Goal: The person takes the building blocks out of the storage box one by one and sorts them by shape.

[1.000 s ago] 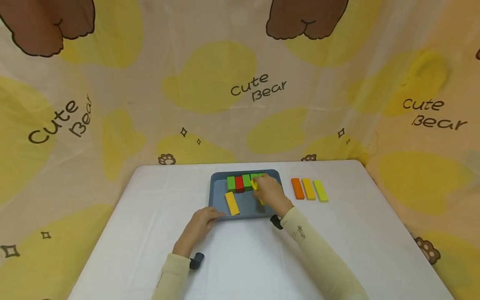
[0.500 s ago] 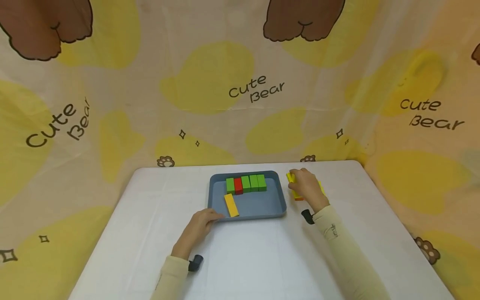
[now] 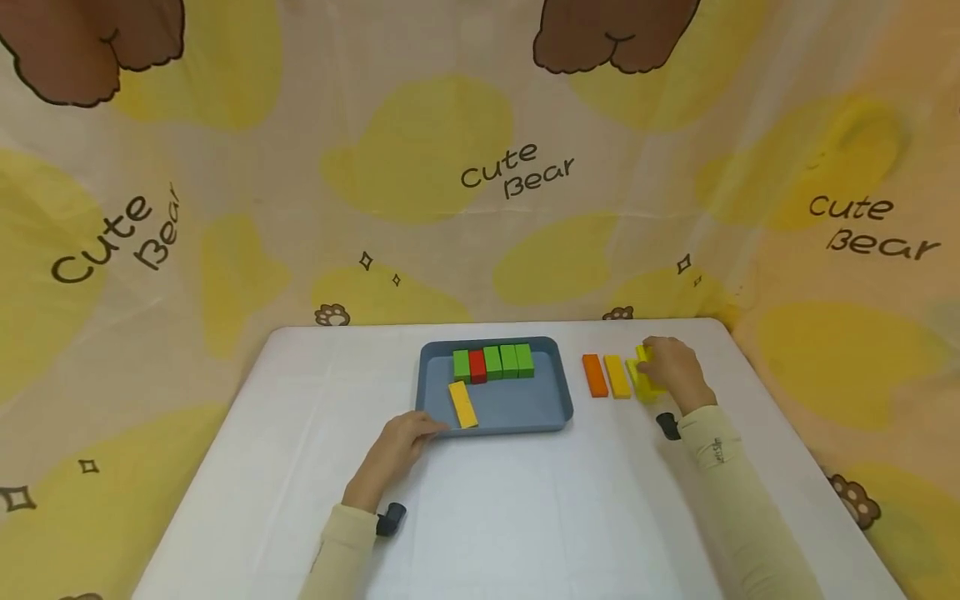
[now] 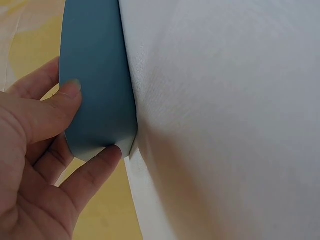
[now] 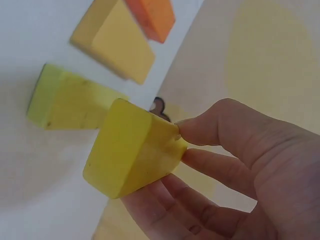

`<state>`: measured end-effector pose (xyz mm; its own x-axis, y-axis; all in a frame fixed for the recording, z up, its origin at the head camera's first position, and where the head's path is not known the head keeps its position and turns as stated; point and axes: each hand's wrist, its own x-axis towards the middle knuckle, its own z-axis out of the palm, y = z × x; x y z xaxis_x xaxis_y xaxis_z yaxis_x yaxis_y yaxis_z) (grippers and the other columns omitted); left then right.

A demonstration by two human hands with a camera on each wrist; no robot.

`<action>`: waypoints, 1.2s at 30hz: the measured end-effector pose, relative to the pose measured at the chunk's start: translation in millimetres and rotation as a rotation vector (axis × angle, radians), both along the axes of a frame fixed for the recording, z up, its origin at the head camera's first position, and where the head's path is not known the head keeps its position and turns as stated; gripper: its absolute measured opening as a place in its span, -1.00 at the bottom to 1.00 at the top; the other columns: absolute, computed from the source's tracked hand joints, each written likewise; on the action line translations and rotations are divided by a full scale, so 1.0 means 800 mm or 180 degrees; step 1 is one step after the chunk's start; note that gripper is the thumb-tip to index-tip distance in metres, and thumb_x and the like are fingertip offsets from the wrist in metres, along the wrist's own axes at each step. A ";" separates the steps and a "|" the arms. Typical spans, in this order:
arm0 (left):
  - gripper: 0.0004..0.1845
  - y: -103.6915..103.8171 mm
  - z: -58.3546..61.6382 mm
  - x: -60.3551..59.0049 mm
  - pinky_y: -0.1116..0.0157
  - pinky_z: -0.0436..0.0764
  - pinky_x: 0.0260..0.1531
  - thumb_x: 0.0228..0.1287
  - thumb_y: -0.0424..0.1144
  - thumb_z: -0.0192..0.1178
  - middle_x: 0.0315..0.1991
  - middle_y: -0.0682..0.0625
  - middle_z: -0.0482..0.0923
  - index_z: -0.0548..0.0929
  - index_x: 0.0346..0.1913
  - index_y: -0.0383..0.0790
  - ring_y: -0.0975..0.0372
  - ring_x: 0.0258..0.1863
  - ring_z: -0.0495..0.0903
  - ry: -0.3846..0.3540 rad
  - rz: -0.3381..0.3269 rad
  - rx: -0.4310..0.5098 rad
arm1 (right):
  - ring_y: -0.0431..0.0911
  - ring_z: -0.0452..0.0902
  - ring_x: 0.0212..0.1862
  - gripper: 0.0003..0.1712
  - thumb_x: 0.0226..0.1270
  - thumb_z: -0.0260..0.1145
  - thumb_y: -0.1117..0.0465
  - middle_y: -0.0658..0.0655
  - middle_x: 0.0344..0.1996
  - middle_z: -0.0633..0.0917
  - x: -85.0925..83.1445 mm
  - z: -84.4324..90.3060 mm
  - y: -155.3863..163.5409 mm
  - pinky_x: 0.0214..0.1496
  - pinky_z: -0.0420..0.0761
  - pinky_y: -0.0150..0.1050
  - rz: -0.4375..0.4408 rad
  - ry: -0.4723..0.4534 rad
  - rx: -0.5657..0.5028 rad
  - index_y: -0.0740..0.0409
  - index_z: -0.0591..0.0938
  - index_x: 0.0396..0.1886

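Note:
My left hand (image 3: 401,442) pinches the near left corner of a blue-grey tray (image 3: 517,408). In the left wrist view the thumb lies on the tray's outer wall (image 4: 97,75), with fingers curled at its edge. At the right of the table, my right hand (image 3: 675,371) holds a bright yellow block (image 5: 125,150) between thumb and fingers. That block is beside a lime-yellow block (image 5: 75,100), the rightmost of those lying on the table; whether it touches the tabletop is unclear. Inside the tray lies an orange-yellow block (image 3: 462,405), slightly slanted.
Along the tray's far side runs a row of several green blocks (image 3: 492,363) with one red block (image 3: 477,367) among them. An orange block (image 3: 595,375) and a yellow-orange block (image 3: 617,377) lie right of the tray. A patterned cloth (image 3: 420,167) hangs behind the white table (image 3: 495,517).
My right hand has carried the yellow block out of the tray, rightward past the orange and yellow-orange blocks, to beside the lime-yellow one. The left hand has stayed at the tray corner.

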<state>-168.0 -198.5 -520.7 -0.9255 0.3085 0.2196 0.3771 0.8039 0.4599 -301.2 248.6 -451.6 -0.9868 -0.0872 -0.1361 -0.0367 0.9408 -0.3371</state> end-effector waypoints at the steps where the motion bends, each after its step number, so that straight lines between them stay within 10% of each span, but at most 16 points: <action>1: -0.68 0.000 0.001 0.000 0.31 0.70 -0.11 0.22 -0.51 0.27 -0.27 0.08 0.71 0.80 -0.11 -0.04 0.26 -0.21 0.66 0.0001 -0.0004 0.0009 | 0.40 0.37 0.22 -0.38 0.34 0.32 0.20 0.51 0.21 0.47 -0.001 -0.001 0.003 0.31 0.37 0.33 -0.0012 -0.0015 -0.0002 0.43 0.42 0.29; 36: -0.67 0.000 -0.002 0.001 0.31 0.70 -0.13 0.22 -0.51 0.28 -0.29 0.10 0.70 0.80 -0.11 -0.01 0.28 -0.22 0.64 -0.0003 0.0047 0.0119 | 0.35 0.39 0.19 -0.42 0.32 0.27 0.28 0.51 0.22 0.46 -0.016 -0.043 0.033 0.30 0.39 0.30 -0.0168 -0.0417 0.0002 0.47 0.41 0.28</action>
<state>-167.3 -198.9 -522.2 -0.9301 0.2864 0.2299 0.3648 0.7917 0.4900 -314.2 275.3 -486.3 -0.9638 -0.0355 -0.2643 0.0573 0.9404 -0.3352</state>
